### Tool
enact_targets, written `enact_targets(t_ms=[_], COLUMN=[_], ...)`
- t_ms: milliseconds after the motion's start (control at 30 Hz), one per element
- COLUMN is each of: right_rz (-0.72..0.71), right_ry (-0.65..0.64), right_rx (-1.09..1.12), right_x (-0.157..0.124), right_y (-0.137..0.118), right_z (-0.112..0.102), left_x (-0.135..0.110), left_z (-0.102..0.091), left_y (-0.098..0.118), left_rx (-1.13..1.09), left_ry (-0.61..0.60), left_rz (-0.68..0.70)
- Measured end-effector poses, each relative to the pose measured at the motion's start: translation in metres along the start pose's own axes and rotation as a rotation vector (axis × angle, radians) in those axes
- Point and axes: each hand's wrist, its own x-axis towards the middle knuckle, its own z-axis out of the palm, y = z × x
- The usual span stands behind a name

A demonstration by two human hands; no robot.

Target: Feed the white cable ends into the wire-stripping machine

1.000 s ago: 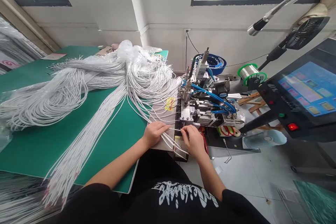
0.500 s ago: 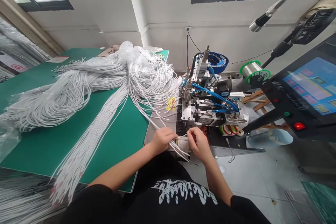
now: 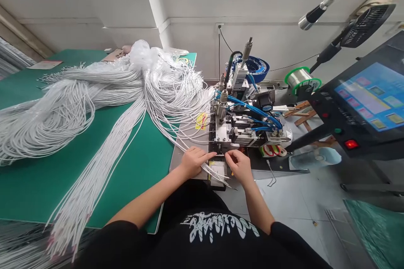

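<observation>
My left hand point(image 3: 193, 162) is closed around a few white cables point(image 3: 215, 173), whose free ends stick out to the right below it. Its forefinger points along a single cable stretched toward the other hand, at the front edge of the wire-processing machine point(image 3: 222, 131). My right hand point(image 3: 239, 165) pinches that cable near its end, thumb against forefinger; the tip itself is too small to make out. From the left hand the cables run back to a large heap of white cables point(image 3: 170, 92) on the green table.
The green table point(image 3: 132, 176) carries another long bundle of cables point(image 3: 104, 164) hanging over its front edge. Right of the machine stand a solder wire spool point(image 3: 299, 80), a lit control screen point(image 3: 372, 96) and a clear bucket point(image 3: 315, 158). Scissors point(image 3: 272, 150) lie beside the machine.
Both hands have moved slightly forward, to the machine's front edge, and the single cable now lies straight between them. The camera view has shifted a little.
</observation>
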Motion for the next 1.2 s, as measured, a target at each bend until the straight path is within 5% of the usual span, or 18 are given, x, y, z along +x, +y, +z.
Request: enact_targets(t_ms=[600,1200], right_rz=[0.192,0.32], right_ry=[-0.052,-0.034], right_rx=[0.309,0.498], right_x=[0.003,0.004], right_y=[0.019,0.033], right_z=[0.018,0.032], left_x=[0.014,0.021], left_z=[-0.004,-0.003], left_y=[0.007,0.008], left_rx=[0.112,0.127], left_ry=[-0.245,-0.234], left_rz=[0.014,0.014])
